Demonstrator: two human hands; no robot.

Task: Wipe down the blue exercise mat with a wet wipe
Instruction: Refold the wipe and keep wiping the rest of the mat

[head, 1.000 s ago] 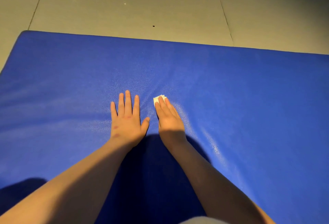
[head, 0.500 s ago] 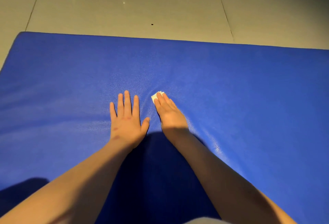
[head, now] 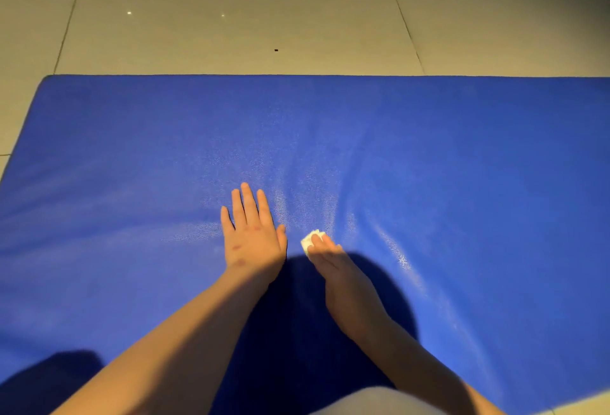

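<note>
Blue, padded and faintly pebbled, the large rectangular exercise mat (head: 462, 157) lies flat on the floor and fills most of the view, its far edge running straight across. A small white folded wet wipe (head: 308, 240) sits on the mat near its middle. The right hand (head: 343, 279) lies over the wipe's near part, fingers straight and close together, the fingertips pressing it onto the mat; only the wipe's far left part shows. The left hand (head: 252, 239) rests palm down on the mat just left of the wipe, fingers straight and slightly spread, holding nothing. The mat creases and shines in streaks to the right of the right hand, and a dark shadow covers it beneath both forearms. Beyond the mat lies a pale glossy tiled floor (head: 231, 2) with thin dark grout lines and a tiny black speck (head: 276, 50). A patch of grey fabric (head: 379, 403) shows at the bottom edge
</note>
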